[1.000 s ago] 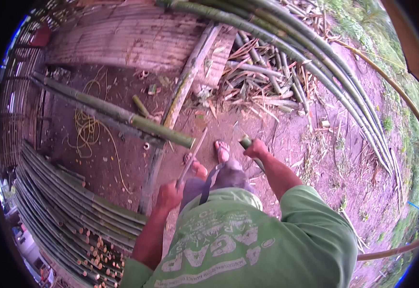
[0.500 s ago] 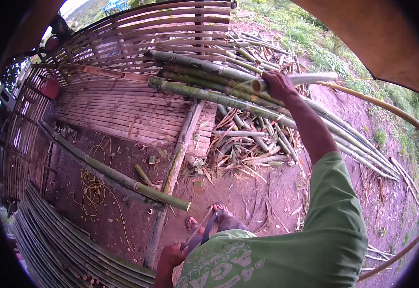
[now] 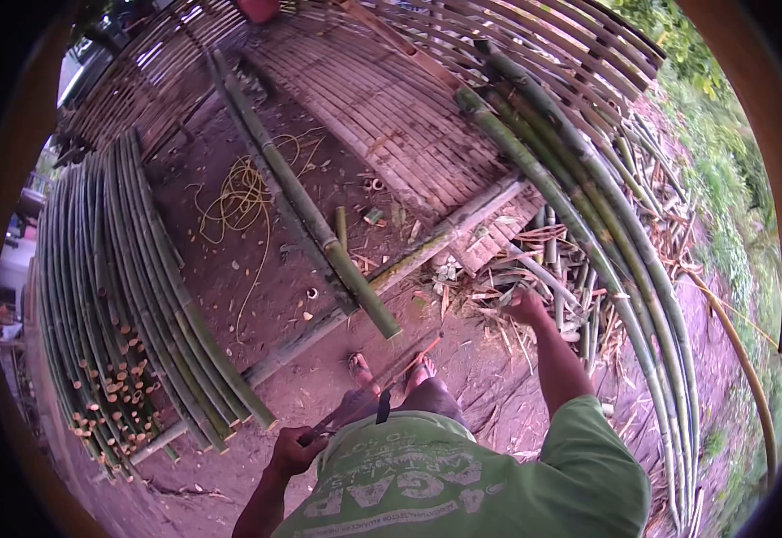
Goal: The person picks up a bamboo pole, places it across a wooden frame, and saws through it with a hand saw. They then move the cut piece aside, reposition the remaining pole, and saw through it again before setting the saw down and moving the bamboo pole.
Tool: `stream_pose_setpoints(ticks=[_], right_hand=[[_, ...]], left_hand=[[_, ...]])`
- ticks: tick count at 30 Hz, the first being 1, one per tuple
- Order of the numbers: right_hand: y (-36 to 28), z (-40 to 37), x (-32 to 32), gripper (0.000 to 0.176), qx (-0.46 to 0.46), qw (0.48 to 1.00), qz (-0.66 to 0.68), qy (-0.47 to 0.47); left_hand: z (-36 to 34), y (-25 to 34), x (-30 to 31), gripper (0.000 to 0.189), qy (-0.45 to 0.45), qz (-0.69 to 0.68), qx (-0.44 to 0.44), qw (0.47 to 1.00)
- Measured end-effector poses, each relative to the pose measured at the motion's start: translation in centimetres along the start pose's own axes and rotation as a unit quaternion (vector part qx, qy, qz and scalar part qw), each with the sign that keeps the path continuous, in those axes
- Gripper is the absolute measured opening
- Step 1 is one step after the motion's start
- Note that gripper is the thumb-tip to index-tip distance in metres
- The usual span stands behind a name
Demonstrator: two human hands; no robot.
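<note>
My left hand [image 3: 298, 450] is closed round the handle of a long thin blade-like tool [image 3: 368, 399], which points up and right across my legs. My right hand [image 3: 525, 308] is stretched out over bamboo scraps [image 3: 579, 309], its fingers loosely apart and nothing visible in them. To its left, a green bamboo pole [image 3: 346, 269] lies across a bamboo crossbeam [image 3: 449, 235]. Right of the hand, several long green poles [image 3: 619, 238] rest over the end of a slatted bamboo platform [image 3: 391, 117].
A large stack of cut bamboo poles [image 3: 153, 296] stands at the left. Yellow cord [image 3: 238, 197] lies tangled on the dirt. A short bamboo piece [image 3: 341, 227] is beside the crossbeam. A curved pole [image 3: 745, 359] arches at the far right, near grass.
My right hand has come down and back from the pole bundle, and the bamboo tube it held is gone from it. The view has turned left and down; my left hand still grips the tool.
</note>
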State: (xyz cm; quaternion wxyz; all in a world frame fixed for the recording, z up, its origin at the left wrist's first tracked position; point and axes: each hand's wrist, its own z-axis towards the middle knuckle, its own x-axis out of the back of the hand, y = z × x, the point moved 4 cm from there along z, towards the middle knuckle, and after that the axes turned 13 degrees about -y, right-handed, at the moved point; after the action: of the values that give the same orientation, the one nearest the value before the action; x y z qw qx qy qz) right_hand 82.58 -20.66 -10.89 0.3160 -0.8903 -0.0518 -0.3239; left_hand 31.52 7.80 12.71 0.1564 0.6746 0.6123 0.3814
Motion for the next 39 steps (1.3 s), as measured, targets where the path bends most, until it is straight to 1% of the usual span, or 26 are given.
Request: stream_pose_setpoints(ticks=[1, 2, 3, 4, 5, 6, 7, 8, 10, 12, 13, 14, 16, 17, 19, 20, 22, 24, 26, 28, 29, 31, 35, 36, 37, 39], right_hand=[[-1.6, 1.2, -4.0, 0.066, -0.003, 0.998, 0.001, -0.057], [-3.8, 1.4, -7.2, 0.069, -0.003, 0.997, 0.068, -0.043], [-8.6, 0.6, -8.2, 0.072, 0.017, 0.993, 0.092, -0.072], [-11.7, 1.2, -10.2, 0.077, 0.031, 0.980, 0.133, -0.147], [-12.9, 3.1, -14.0, 0.084, 0.051, 0.981, 0.156, -0.106], [-16.8, 2.6, -14.7, 0.088, 0.089, 0.976, 0.171, -0.098], [-18.4, 4.1, -17.0, 0.091, 0.078, 0.964, 0.169, -0.187], [-20.0, 5.1, -18.4, 0.095, 0.078, 0.966, 0.157, -0.190], [-23.2, 6.0, -19.1, 0.091, 0.106, 0.975, 0.062, -0.186], [-22.8, 8.0, -21.4, 0.088, 0.111, 0.977, 0.074, -0.168], [-23.8, 8.2, -21.4, 0.087, 0.112, 0.977, 0.081, -0.161], [-24.3, 8.3, -21.3, 0.085, 0.097, 0.981, 0.052, -0.159], [-28.7, 3.2, -16.4, 0.082, 0.064, 0.987, -0.005, -0.150], [-31.8, -0.1, -14.3, 0.068, 0.077, 0.985, 0.021, -0.154], [-36.4, -3.7, -14.7, 0.061, 0.105, 0.965, 0.126, -0.203], [-38.1, -5.2, -16.0, 0.058, 0.115, 0.951, 0.179, -0.226], [-40.9, -8.3, -20.9, 0.049, 0.099, 0.908, 0.265, -0.307], [-41.1, -11.1, -26.0, 0.054, 0.122, 0.918, 0.247, -0.284], [-39.9, -13.6, -28.8, 0.064, 0.058, 0.955, 0.121, -0.263], [-35.3, -12.5, -33.6, 0.069, 0.046, 0.979, 0.025, -0.196], [-33.4, -12.5, -34.6, 0.070, 0.032, 0.980, 0.023, -0.194], [-31.6, -12.2, -35.2, 0.070, 0.004, 0.983, 0.003, -0.183], [-31.4, -13.0, -35.4, 0.072, -0.041, 0.988, -0.035, -0.147], [-31.9, -12.8, -35.2, 0.073, -0.046, 0.989, -0.037, -0.135], [-32.1, -12.8, -34.9, 0.074, -0.039, 0.986, -0.077, -0.143], [-28.5, -10.2, -37.8, 0.072, -0.015, 0.988, -0.094, -0.118]], left_hand=[[-1.0, 0.7, 0.2, 0.029, 0.032, -0.041, 0.008, 0.999], [-2.0, 2.4, 0.8, 0.027, 0.062, -0.081, 0.013, 0.995], [-2.7, 3.3, 1.2, 0.025, 0.090, -0.120, 0.015, 0.988], [-3.0, 3.0, 1.3, 0.024, 0.120, -0.125, 0.017, 0.985], [-3.2, 2.4, 1.4, 0.022, 0.150, -0.130, 0.017, 0.980], [-3.4, 1.9, 1.5, 0.021, 0.182, -0.135, 0.016, 0.974], [-3.4, 1.8, 1.5, 0.019, 0.208, -0.146, 0.009, 0.967], [-3.7, 1.9, 1.5, 0.018, 0.230, -0.186, 0.021, 0.955], [-4.3, 1.8, 1.4, 0.016, 0.268, -0.266, 0.040, 0.925], [-5.4, -0.5, 1.1, 0.015, 0.292, -0.291, 0.041, 0.910], [-6.3, -1.8, 0.6, 0.016, 0.302, -0.303, 0.043, 0.903], [-7.3, -2.9, 0.2, 0.017, 0.308, -0.303, 0.054, 0.900], [-9.3, -4.7, -0.6, 0.019, 0.318, -0.305, 0.074, 0.894], [-10.3, -5.5, -1.1, 0.020, 0.318, -0.312, 0.074, 0.892], [-11.7, -7.8, -2.2, 0.020, 0.335, -0.341, 0.062, 0.876], [-12.4, -8.8, -2.8, 0.020, 0.341, -0.355, 0.058, 0.869], [-13.5, -10.1, -3.1, 0.020, 0.343, -0.341, 0.056, 0.873], [-14.5, -11.0, -3.3, 0.020, 0.348, -0.338, 0.053, 0.873], [-15.4, -12.3, -3.3, 0.020, 0.349, -0.335, 0.055, 0.873], [-16.3, -13.4, -3.3, 0.022, 0.347, -0.322, 0.052, 0.879], [-16.8, -13.9, -3.3, 0.024, 0.344, -0.316, 0.061, 0.882], [-17.7, -15.6, -3.7, 0.025, 0.335, -0.301, 0.070, 0.890], [-19.2, -16.8, -3.4, 0.023, 0.313, -0.277, 0.095, 0.904], [-19.4, -16.6, -2.9, 0.023, 0.315, -0.284, 0.092, 0.901], [-19.6, -16.0, -2.6, 0.023, 0.318, -0.293, 0.087, 0.898], [-19.7, -16.3, -2.4, 0.023, 0.322, -0.290, 0.083, 0.897]])
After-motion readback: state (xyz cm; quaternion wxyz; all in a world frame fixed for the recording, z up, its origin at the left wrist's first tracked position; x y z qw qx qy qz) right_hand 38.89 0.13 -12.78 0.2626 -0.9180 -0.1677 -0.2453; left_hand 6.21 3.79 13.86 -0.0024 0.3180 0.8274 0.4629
